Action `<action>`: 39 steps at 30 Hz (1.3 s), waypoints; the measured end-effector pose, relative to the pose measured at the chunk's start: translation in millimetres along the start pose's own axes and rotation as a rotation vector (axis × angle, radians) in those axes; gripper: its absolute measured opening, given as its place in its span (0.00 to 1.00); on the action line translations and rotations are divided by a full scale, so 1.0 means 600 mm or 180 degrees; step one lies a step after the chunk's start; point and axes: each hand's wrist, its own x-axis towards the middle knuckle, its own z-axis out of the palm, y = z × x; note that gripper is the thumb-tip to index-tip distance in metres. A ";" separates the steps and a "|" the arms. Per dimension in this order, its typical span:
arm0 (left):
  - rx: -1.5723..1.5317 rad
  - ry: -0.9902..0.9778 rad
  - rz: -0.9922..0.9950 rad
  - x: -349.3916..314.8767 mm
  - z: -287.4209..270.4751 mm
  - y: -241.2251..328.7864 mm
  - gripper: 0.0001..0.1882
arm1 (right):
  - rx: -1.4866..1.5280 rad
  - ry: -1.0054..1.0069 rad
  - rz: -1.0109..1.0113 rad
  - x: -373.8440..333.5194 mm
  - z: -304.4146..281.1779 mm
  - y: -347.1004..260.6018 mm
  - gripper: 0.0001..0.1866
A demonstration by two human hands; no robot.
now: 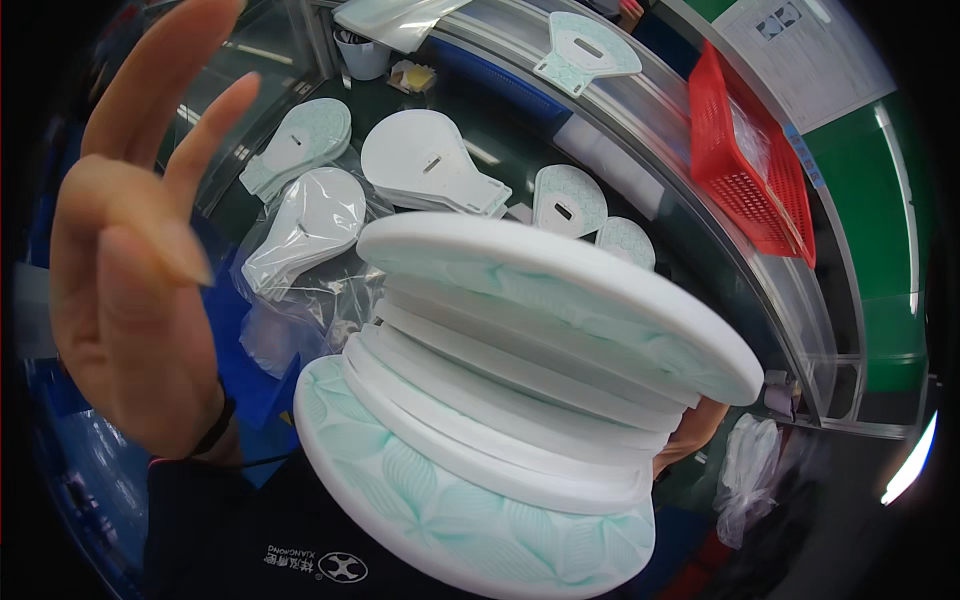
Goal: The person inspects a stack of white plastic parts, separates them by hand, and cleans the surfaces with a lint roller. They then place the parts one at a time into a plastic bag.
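Close in front of me, a white piece with two rounded panels point(470, 490) fills the middle and lower view. Pale green leaf patterns mark its panels, and several white ridged layers run between them. My right hand point(693, 432) grips its right side; only a small part of the hand shows, the fingers mostly hidden behind it. My left hand point(140, 330) is raised at the left, apart from the piece. Two of its fingers stretch upward while thumb and forefinger come together; anything between them is too small or hidden to make out.
On the dark table lie white paddle-shaped panels point(425, 155), with others in clear plastic bags point(315, 225). A patterned panel point(590, 50) rests on the far ledge. Beyond are a red basket point(775, 185) and a small light-coloured bucket point(362, 57). A plastic bundle point(750, 470) lies at right.
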 end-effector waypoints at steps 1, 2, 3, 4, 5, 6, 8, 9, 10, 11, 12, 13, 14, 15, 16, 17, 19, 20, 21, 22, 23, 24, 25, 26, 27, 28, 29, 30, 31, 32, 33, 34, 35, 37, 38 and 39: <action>-0.0026 0.0331 -0.0278 -0.022 -0.026 -0.005 0.15 | 0.0074 -0.0012 0.0002 0.000 0.000 0.002 0.28; -0.0041 0.0539 -0.0480 -0.048 -0.057 -0.013 0.13 | 0.0148 -0.0034 -0.0034 0.002 0.000 0.004 0.27; 0.0257 0.0606 -0.1010 -0.081 -0.091 -0.021 0.12 | 0.0224 -0.0053 -0.0069 0.004 -0.001 0.007 0.27; 0.0551 0.0667 -0.1538 -0.121 -0.125 -0.031 0.11 | 0.0298 -0.0067 -0.0104 0.006 -0.002 0.009 0.26; 0.0930 0.0595 -0.2025 -0.166 -0.154 -0.050 0.11 | 0.0369 -0.0074 -0.0140 0.008 -0.002 0.012 0.25; 0.1300 0.0510 -0.2501 -0.214 -0.182 -0.071 0.11 | 0.0433 -0.0073 -0.0178 0.009 -0.003 0.015 0.24; 0.1343 0.0340 -0.3502 -0.316 -0.233 -0.106 0.11 | 0.0553 -0.0065 -0.0204 0.009 -0.003 0.020 0.23; 0.1762 0.0236 -0.4053 -0.369 -0.249 -0.119 0.10 | 0.0614 -0.0054 -0.0189 0.008 -0.001 0.022 0.23; 0.2035 0.0094 -0.4521 -0.420 -0.262 -0.128 0.09 | 0.0677 -0.0044 -0.0174 0.006 0.000 0.024 0.23; 0.2464 -0.0063 -0.4897 -0.464 -0.271 -0.134 0.06 | 0.0736 -0.0020 -0.0104 0.004 0.002 0.026 0.23; 0.2812 -0.0301 -0.5420 -0.502 -0.277 -0.139 0.07 | 0.0799 0.0013 -0.0038 0.001 0.003 0.026 0.24; 0.3135 -0.0528 -0.5865 -0.535 -0.280 -0.136 0.08 | 0.0863 0.0047 0.0029 0.000 0.005 0.027 0.25; 0.3256 -0.0641 -0.6142 -0.561 -0.279 -0.136 0.09 | 0.0923 0.0110 0.0108 -0.002 0.006 0.026 0.26; 0.3273 -0.0628 -0.6308 -0.578 -0.279 -0.132 0.10 | 0.0945 0.0114 0.0134 -0.002 0.007 0.026 0.26; 0.3199 -0.0486 -0.6299 -0.586 -0.279 -0.132 0.12 | 0.0945 0.0110 0.0140 -0.003 0.008 0.025 0.27; 0.3096 -0.0330 -0.6258 -0.585 -0.280 -0.133 0.14 | 0.0900 0.0069 0.0110 -0.003 0.008 0.023 0.27; 0.2760 -0.0023 -0.6035 -0.560 -0.275 -0.140 0.18 | 0.0763 -0.0101 0.0006 -0.003 0.008 0.020 0.28; 0.2577 0.0098 -0.5852 -0.535 -0.273 -0.143 0.20 | 0.0675 -0.0194 -0.0049 -0.003 0.007 0.018 0.29; 0.2098 0.0169 -0.5565 -0.504 -0.266 -0.148 0.22 | 0.0601 -0.0278 -0.0089 -0.003 0.007 0.016 0.29; 0.1968 0.0272 -0.5166 -0.465 -0.258 -0.147 0.24 | 0.0556 -0.0368 -0.0115 -0.002 0.005 0.014 0.30; 0.1707 0.0377 -0.5031 -0.422 -0.242 -0.143 0.25 | 0.0544 -0.0426 -0.0132 -0.002 0.004 0.012 0.30; 0.1297 0.0332 -0.4389 -0.373 -0.224 -0.134 0.26 | 0.0557 -0.0488 -0.0130 -0.001 0.003 0.010 0.31; 0.1313 0.0443 -0.3361 -0.331 -0.190 -0.115 0.26 | 0.0552 -0.0561 -0.0136 -0.001 0.002 0.007 0.31; 0.1034 0.0636 -0.2708 -0.287 -0.158 -0.090 0.26 | 0.0548 -0.0633 -0.0143 -0.001 0.001 0.005 0.32; 0.0833 0.0730 -0.2240 -0.239 -0.132 -0.061 0.25 | 0.0543 -0.0706 -0.0150 -0.002 0.002 0.002 0.32; 0.0686 0.0496 -0.1671 -0.187 -0.118 -0.034 0.25 | 0.0555 -0.0709 -0.0189 -0.002 0.003 0.000 0.32; 0.0481 -0.0053 -0.0877 -0.141 -0.105 -0.008 0.24 | 0.0578 -0.0722 -0.0226 -0.002 0.005 -0.002 0.32; 0.0564 -0.0467 -0.0027 -0.105 -0.095 0.018 0.22 | 0.0607 -0.0734 -0.0265 -0.002 0.008 -0.004 0.32; 0.0534 -0.1386 0.0287 -0.063 -0.105 0.038 0.21 | 0.0641 -0.0742 -0.0303 -0.001 0.010 -0.006 0.32; 0.0795 -0.2144 0.0685 -0.021 -0.112 0.058 0.20 | 0.0689 -0.0755 -0.0318 -0.001 0.014 -0.009 0.32; 0.1045 -0.2164 0.1166 -0.008 -0.104 0.058 0.20 | 0.0737 -0.0768 -0.0333 -0.001 0.016 -0.013 0.32; 0.1267 -0.2152 0.1686 0.004 -0.095 0.059 0.20 | 0.0797 -0.0790 -0.0332 0.000 0.017 -0.016 0.32; 0.1465 -0.2083 0.2200 0.013 -0.088 0.056 0.20 | 0.0778 -0.0816 -0.0275 0.000 0.016 -0.021 0.33; 0.1540 -0.2353 0.2271 0.030 -0.063 0.058 0.20 | 0.0739 -0.0870 -0.0160 0.001 0.014 -0.030 0.33; 0.1607 -0.2494 0.2251 0.036 -0.048 0.064 0.20 | 0.0812 -0.0855 0.0035 -0.001 0.013 -0.037 0.34; 0.1691 -0.2651 0.2247 0.045 -0.037 0.071 0.20 | 0.0846 -0.0817 0.0148 -0.002 0.014 -0.041 0.34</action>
